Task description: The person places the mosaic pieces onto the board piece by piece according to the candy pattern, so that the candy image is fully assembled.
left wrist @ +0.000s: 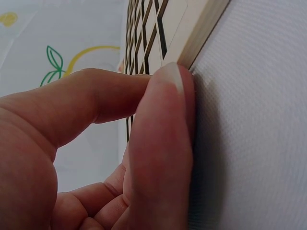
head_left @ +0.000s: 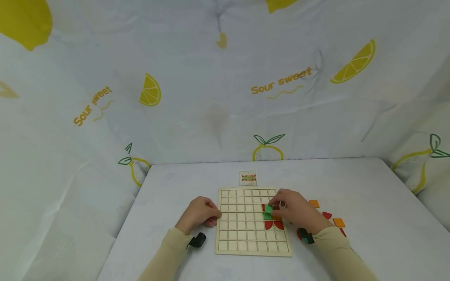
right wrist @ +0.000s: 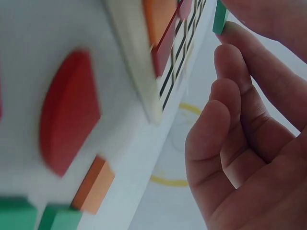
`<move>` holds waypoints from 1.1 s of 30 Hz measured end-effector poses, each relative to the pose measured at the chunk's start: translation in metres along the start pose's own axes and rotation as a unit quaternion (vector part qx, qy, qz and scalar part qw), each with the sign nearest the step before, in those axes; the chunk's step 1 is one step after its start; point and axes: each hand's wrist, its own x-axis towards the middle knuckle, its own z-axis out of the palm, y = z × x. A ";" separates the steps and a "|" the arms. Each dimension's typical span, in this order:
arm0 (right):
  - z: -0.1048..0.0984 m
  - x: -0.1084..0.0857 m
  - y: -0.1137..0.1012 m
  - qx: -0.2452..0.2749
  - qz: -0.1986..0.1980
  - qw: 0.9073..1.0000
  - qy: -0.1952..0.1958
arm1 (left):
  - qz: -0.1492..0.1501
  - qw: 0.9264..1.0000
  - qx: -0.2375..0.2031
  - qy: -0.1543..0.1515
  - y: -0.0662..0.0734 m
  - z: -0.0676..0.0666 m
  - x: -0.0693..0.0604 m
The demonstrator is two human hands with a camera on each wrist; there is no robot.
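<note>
A pale wooden grid board (head_left: pixel 237 235) lies on the white table. At its left edge is my left hand (head_left: pixel 199 212), its thumb (left wrist: pixel 160 129) and index finger pinching the board's rim. Over the board's right side, my right hand (head_left: pixel 299 208) pinches a green tile (head_left: pixel 268 208) between thumb and index finger; the tile's edge shows in the right wrist view. Below it, another green tile (head_left: pixel 267 216) sits in the grid beside an orange tile (head_left: pixel 277 217). Red rounded pieces (head_left: pixel 268 224) fill cells in the row beneath. My right fingers hide part of the pattern.
Behind the board lies a small pattern card (head_left: pixel 248 178). Loose orange tiles (head_left: pixel 339 222), red rounded pieces (right wrist: pixel 69 112) and green pieces (right wrist: pixel 60 218) are scattered right of the board, some beneath my right forearm. White printed cloth (head_left: pixel 211 128) stands behind the table.
</note>
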 end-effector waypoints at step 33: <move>0.031 0.005 -0.018 -0.094 -0.061 0.994 -0.017 | 0.001 1.000 -0.003 0.001 0.002 0.000 -0.002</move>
